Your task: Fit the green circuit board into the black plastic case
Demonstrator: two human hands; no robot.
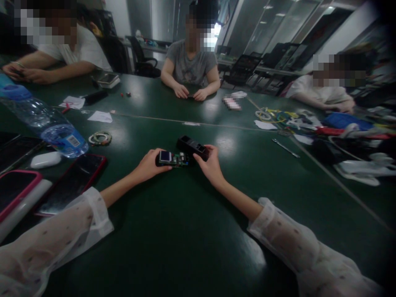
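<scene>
My left hand (pixel 151 166) is closed around one end of a green circuit board (pixel 177 160) with a small square screen (pixel 165 156) on it. The board seems to sit in a dark shell, whose lower part I cannot make out. In my right hand (pixel 210 164) is a black plastic housing (pixel 191 146), long and narrow with openings in its face, pinched at its near right end. The housing lies tilted just behind the board, and their ends come close together; whether they touch is unclear.
To the left are a water bottle (pixel 58 123), a bead bracelet (pixel 100 138), a white case (pixel 46 159) and a phone (pixel 74 181) with a red edge. A wrench (pixel 285 148) and a heap of cables (pixel 278 116) lie right. Three people sit around the green table (pixel 173 247).
</scene>
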